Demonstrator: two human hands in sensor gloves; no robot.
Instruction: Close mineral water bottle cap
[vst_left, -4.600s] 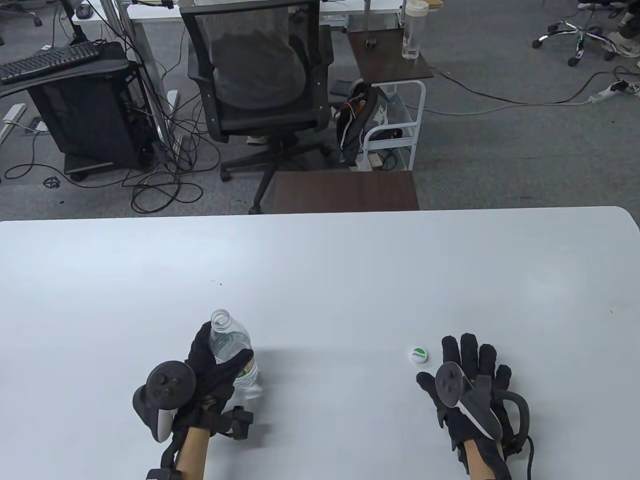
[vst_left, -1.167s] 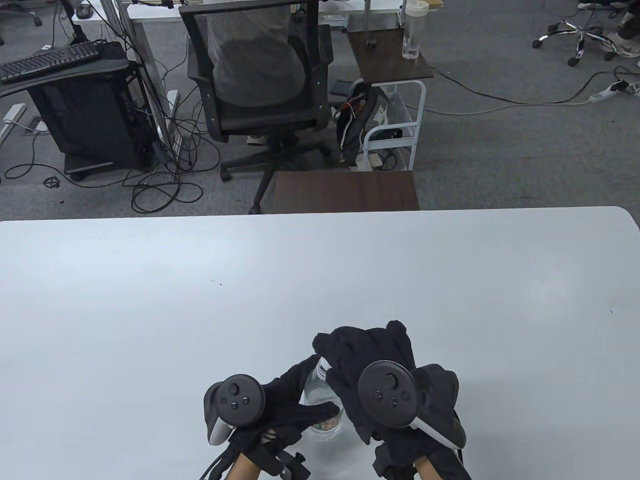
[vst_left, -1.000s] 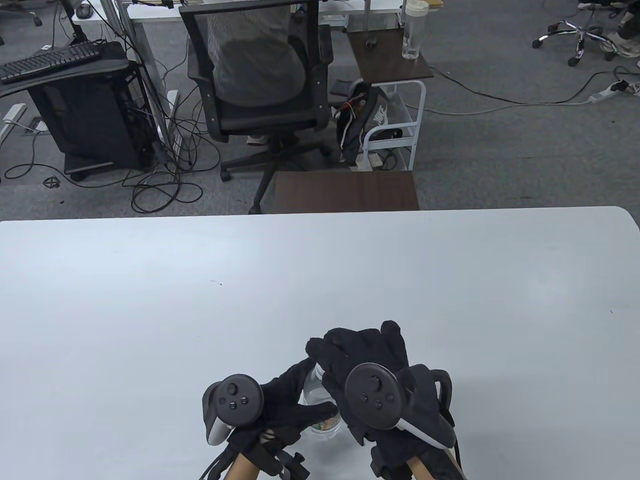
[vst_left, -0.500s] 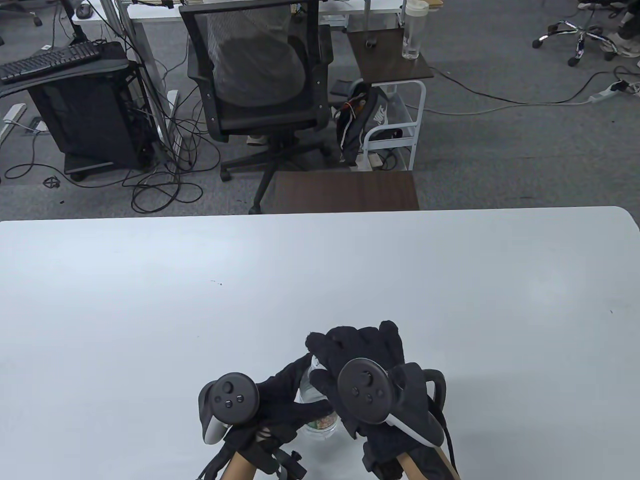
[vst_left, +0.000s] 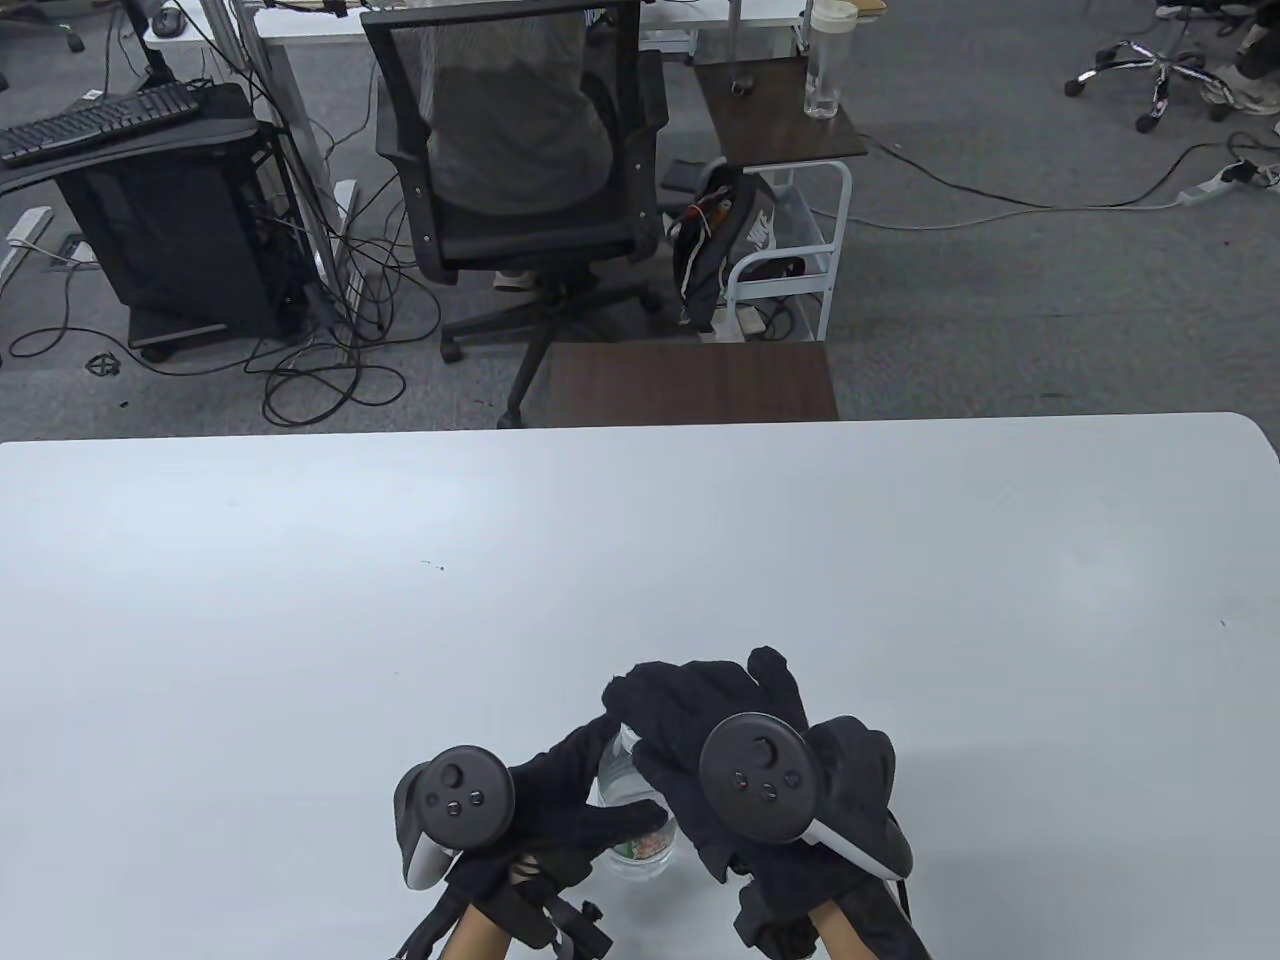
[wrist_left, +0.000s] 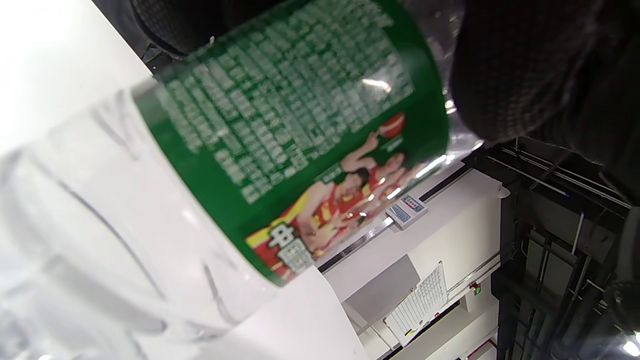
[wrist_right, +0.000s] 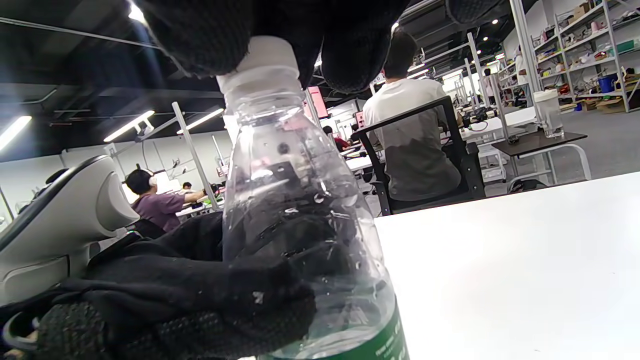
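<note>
A clear mineral water bottle (vst_left: 625, 790) with a green label (wrist_left: 300, 135) stands near the table's front edge. My left hand (vst_left: 570, 810) grips its body around the label, also seen in the right wrist view (wrist_right: 200, 295). My right hand (vst_left: 690, 720) sits over the bottle's top. In the right wrist view its fingers (wrist_right: 210, 35) pinch the white cap (wrist_right: 262, 60), which sits on the bottle's neck. The cap is hidden under the right hand in the table view.
The white table (vst_left: 640, 560) stretches away from the hands to its far edge. Beyond it stand a brown side table (vst_left: 690, 385) and a black office chair (vst_left: 520, 170) with a seated person.
Since 4.6 s ago the bottle and left hand moved from the left to the front centre, and the cap left the table. Over the last second the right hand turned slightly on the bottle's top.
</note>
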